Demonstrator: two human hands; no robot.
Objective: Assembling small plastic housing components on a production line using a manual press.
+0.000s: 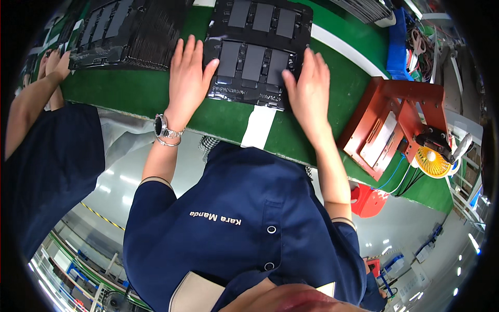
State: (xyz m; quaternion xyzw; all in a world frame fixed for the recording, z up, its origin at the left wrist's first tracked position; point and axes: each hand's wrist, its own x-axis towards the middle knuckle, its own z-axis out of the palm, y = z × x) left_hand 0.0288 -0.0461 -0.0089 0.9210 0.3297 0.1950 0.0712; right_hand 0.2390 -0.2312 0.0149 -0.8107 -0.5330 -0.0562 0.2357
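A black plastic tray (253,39) lies on the green worktop in front of me, with several flat dark-grey rectangular pieces (253,63) set in two rows of its pockets. At its left edge rests my left hand (189,78), fingers stretched out and thumb spread toward the tray; a metal watch is on that wrist. My right hand (310,86) is along the right edge, its fingers extended and its thumb at the near right corner piece. Neither hand is closed around anything. A white paper slip (258,126) sticks out at the tray's near edge.
A tall stack of black trays (140,39) stands to the left, beside a co-worker's hands (54,63). To the right are a reddish-brown metal fixture (382,125), a small yellow fan (432,160) and a blue bin (398,47) with cables and scissors. A red stool (370,202) stands below the table edge.
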